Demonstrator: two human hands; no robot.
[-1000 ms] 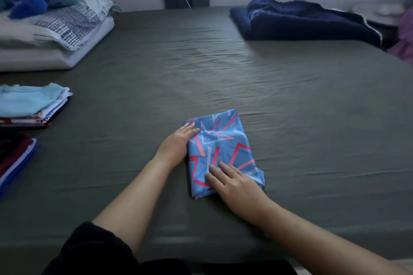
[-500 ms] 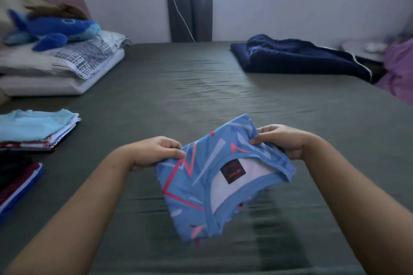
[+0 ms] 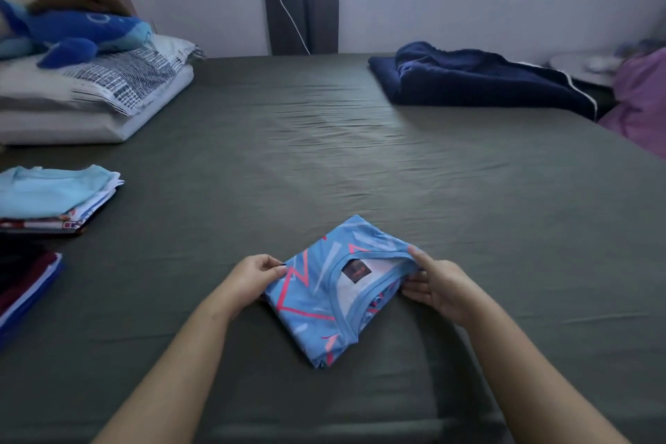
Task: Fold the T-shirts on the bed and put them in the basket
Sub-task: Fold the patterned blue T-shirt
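Here, a folded T-shirt (image 3: 324,296) is being set down on the bed (image 3: 324,155).
Its edges are pinched by the left hand (image 3: 256,277) and right hand (image 3: 438,285); next, the basket, unseen, must be found.

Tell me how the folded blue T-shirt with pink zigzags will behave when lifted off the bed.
The folded blue T-shirt with pink zigzags looks thin and soft, so it will probably sag and unfold unless supported. The left hand and right hand pinching opposite edges should help. It is likely light.
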